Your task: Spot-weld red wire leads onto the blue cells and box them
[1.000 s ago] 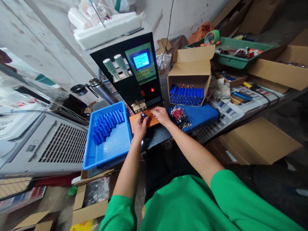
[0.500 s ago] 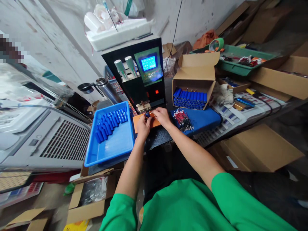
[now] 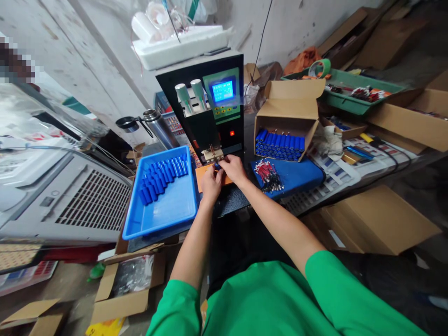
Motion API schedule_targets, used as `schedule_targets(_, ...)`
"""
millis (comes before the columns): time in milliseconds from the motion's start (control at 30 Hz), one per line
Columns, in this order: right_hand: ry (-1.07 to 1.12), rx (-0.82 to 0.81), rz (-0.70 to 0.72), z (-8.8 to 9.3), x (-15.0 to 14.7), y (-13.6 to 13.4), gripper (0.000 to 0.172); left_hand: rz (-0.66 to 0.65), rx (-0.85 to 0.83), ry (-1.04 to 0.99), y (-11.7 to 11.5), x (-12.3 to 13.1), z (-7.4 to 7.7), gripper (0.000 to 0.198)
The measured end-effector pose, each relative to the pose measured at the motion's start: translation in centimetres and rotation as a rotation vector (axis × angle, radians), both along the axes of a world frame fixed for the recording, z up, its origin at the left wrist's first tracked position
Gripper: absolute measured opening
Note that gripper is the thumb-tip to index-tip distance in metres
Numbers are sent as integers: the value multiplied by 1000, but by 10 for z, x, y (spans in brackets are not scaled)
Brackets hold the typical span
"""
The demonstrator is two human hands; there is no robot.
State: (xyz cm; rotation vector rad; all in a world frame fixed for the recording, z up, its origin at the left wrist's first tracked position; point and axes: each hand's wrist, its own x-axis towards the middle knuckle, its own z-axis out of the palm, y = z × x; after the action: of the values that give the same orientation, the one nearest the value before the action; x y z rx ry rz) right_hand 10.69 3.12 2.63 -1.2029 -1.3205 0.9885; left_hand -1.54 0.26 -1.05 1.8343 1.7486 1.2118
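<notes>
My left hand (image 3: pixel 211 183) is closed on a small blue cylinder (image 3: pixel 217 166) under the tips of a black machine (image 3: pixel 219 126) with a lit screen. My right hand (image 3: pixel 233 169) is pinched at the same cylinder from the right; its fingertips are too small to make out fully. Beneath both hands lies an orange board (image 3: pixel 202 176). To the left, a blue tray (image 3: pixel 168 224) holds several blue cylinders (image 3: pixel 153 186). Red and black wires (image 3: pixel 268 175) lie in a bunch on a blue surface (image 3: pixel 297 179) to the right.
An open cardboard box (image 3: pixel 292 108) of blue cylinders stands behind the wires. A steel flask (image 3: pixel 159 128) is beside the machine. White foam (image 3: pixel 182 46) rests on its top. A green tray (image 3: pixel 357 101) sits at back right, with cardboard boxes around.
The machine and nearby items appear slightly further right in view. My right fingers are closer to the cylinder and my left fingers, just under the machine's tips.
</notes>
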Motion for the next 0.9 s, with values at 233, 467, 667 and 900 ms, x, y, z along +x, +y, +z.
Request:
schedule_targets(233, 0, -11, -3, -1, 0, 0, 14, -12, 27, -6, 0, -1, -1, 23)
schedule_targets(467, 27, -18, -3, 1, 0, -1, 14, -16, 29, -1, -1, 1, -1, 20)
schedule_targets(667, 19, -17, 6, -1, 0, 1, 13, -10, 24, 10, -2, 1, 0, 20)
schedule_targets(900, 39, -14, 6, -3, -1, 1, 13, -2, 33, 24, -3, 2, 1, 18)
